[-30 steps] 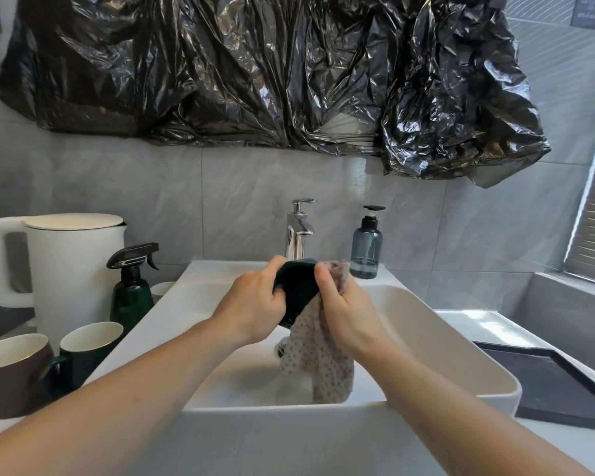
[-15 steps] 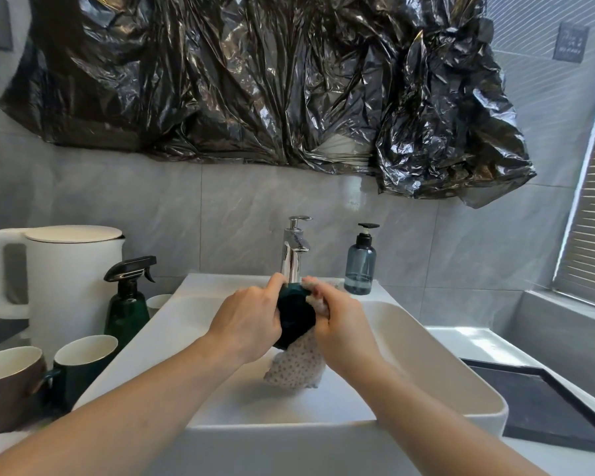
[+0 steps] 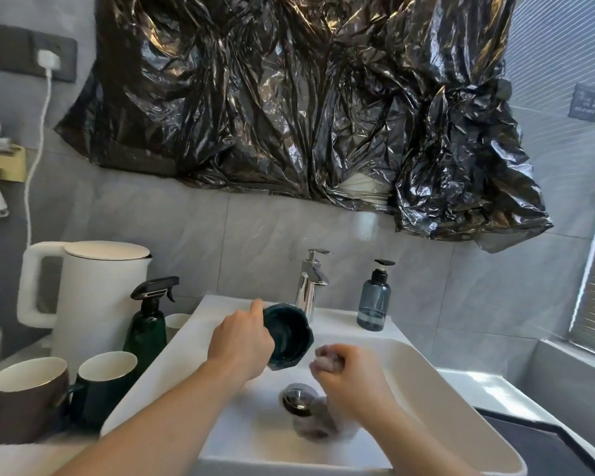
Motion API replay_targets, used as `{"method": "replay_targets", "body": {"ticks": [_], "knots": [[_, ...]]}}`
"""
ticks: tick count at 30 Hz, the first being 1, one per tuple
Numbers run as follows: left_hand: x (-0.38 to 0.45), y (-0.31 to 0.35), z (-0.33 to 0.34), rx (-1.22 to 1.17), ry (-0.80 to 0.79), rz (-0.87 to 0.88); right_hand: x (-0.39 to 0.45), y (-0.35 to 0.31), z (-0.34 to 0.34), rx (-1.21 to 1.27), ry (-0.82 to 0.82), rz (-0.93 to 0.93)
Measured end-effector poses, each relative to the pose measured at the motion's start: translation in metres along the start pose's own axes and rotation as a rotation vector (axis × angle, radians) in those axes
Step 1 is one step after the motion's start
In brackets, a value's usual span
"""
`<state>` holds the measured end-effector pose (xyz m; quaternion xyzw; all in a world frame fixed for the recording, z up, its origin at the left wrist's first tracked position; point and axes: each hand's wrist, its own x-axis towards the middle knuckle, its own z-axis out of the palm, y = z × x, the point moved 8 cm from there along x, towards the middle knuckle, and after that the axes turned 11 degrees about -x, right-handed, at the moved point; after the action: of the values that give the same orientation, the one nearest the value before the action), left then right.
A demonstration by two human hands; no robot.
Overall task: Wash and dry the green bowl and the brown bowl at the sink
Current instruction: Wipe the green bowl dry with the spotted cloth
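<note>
My left hand (image 3: 243,341) grips the dark green bowl (image 3: 288,334) by its rim, tilted so its opening faces me, over the white sink (image 3: 423,372) just below the chrome faucet (image 3: 311,283). My right hand (image 3: 349,376) sits lower and to the right, above the drain (image 3: 298,400), closed on the spotted cloth (image 3: 323,364), whose blurred tail hangs down beside the drain. The two hands are apart. No brown bowl is visible; a brown mug (image 3: 24,400) stands at the far left.
Left of the sink stand a green mug (image 3: 103,383), a dark green spray bottle (image 3: 150,324), a small white cup (image 3: 176,324) and a white kettle (image 3: 90,297). A blue soap dispenser (image 3: 374,300) sits behind the basin. A black mat (image 3: 543,448) lies at the right.
The hands have separated: my right hand pulled the cloth off the bowl and dropped toward the drain. My left hand turned the bowl's opening toward me. The view has tilted upward.
</note>
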<state>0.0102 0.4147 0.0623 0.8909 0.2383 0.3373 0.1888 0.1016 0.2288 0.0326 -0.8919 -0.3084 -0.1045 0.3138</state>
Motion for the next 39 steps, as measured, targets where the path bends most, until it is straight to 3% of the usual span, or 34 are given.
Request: {"method": "replay_targets", "body": {"ticks": [4,7,11,18,23,27,31,36,39], "knots": [[0.0,-0.009,-0.004,-0.012,0.006,-0.047,-0.024,0.005,0.03,-0.452,-0.574,0.038],[0.001,-0.009,-0.007,-0.013,0.009,-0.05,-0.028,0.005,0.03,-0.708,-0.709,-0.023],[0.006,-0.015,-0.019,-0.022,0.019,-0.035,-0.006,-0.004,0.022,-0.732,-0.627,-0.047],[0.01,-0.074,-0.052,-0.153,0.145,-0.206,0.051,-0.053,0.044,0.12,-0.416,0.146],[0.007,-0.1,-0.065,-0.364,0.311,-0.423,0.09,-0.084,0.078,0.441,-0.213,0.264],[0.004,-0.111,-0.066,-0.4,0.326,-0.468,0.13,-0.092,0.103,0.638,-0.15,0.301],[0.005,-0.109,-0.064,-0.382,0.305,-0.458,0.141,-0.102,0.115,0.661,-0.226,0.324],[0.006,-0.107,-0.059,-0.331,0.255,-0.437,0.125,-0.105,0.083,0.156,-0.102,0.153],[0.003,-0.097,-0.058,-0.325,0.225,-0.405,0.092,-0.111,0.066,0.355,-0.236,0.157]]}}
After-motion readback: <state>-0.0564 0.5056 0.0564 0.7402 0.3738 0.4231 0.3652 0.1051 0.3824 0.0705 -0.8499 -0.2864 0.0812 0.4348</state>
